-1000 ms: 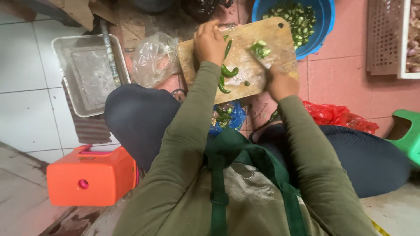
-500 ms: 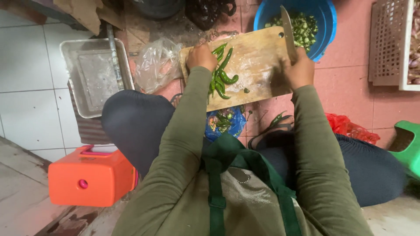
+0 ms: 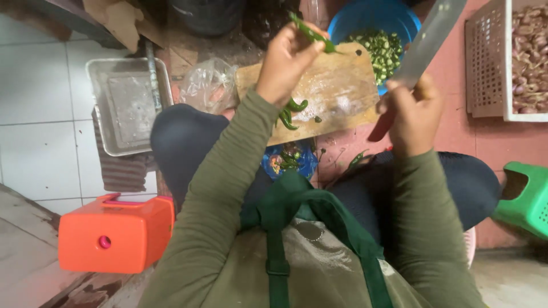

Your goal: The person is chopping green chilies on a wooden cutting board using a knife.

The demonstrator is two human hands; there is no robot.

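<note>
My left hand (image 3: 286, 61) is raised over the wooden cutting board (image 3: 334, 91) and pinches a long green chilli (image 3: 311, 33) between thumb and fingers. A few whole green chillies (image 3: 290, 112) lie on the board by my left wrist. My right hand (image 3: 412, 111) grips the red handle of a large knife (image 3: 428, 40), whose blade points up and away, lifted off the board. Beyond the board sits a blue bowl (image 3: 351, 20) holding chopped green chilli pieces (image 3: 381, 50).
A metal tray (image 3: 127, 105) and a clear plastic bag (image 3: 210, 84) lie left of the board. An orange plastic box (image 3: 114, 234) stands at lower left, a green stool (image 3: 528, 199) at right. A white crate of small onions (image 3: 514, 57) is at upper right.
My left hand has picked one chilli off the board and lifted it. My right hand has raised the knife off the board. The view has come closer to the board.
</note>
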